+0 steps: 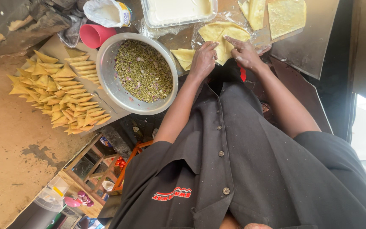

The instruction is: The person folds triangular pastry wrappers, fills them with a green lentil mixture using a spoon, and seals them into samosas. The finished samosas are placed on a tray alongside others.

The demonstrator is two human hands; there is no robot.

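My left hand [203,59] and my right hand [244,53] both press on a pale yellow pastry sheet [221,34] that lies on crinkled clear plastic on the work surface. The fingers of each hand pinch and fold its near edge. A folded pastry piece [183,57] lies just left of my left hand. Left of that stands a large metal bowl [106,80] holding green chopped filling [144,70] with bits of onion.
Rows of several folded triangular pastries [60,93] lie on a board at the left. A pink cup [94,34], an open white bag [106,12] and a clear tub of white paste [176,10] stand behind the bowl. More cut pastry sheets [284,15] lie at the back right.
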